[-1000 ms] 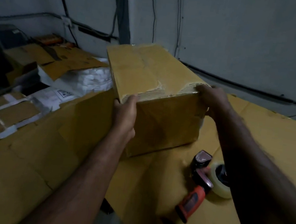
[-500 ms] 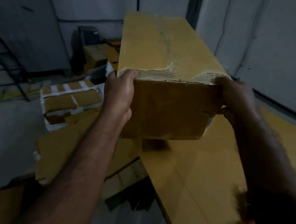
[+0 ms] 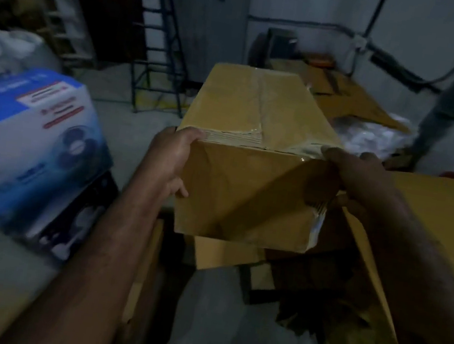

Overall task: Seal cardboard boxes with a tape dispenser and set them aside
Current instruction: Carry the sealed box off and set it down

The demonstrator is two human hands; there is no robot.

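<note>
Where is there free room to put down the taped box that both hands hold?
Bare floor lies between the blue fan box and the stepladder. The cardboard-covered table right of the cardboard box is bare too. Under the box it is crowded with cardboard scraps.

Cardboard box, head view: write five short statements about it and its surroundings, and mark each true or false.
1. The left-hand grip and right-hand grip both hold the cardboard box. True.
2. The box's top flaps stand open. False: they are closed, with clear tape along the seam.
3. A blue and white carton lies left of the box. True.
4. The right-hand grip holds a tape dispenser. False: it holds the box's right edge; no dispenser is in view.
5. A stepladder stands beyond the box. True.
</note>
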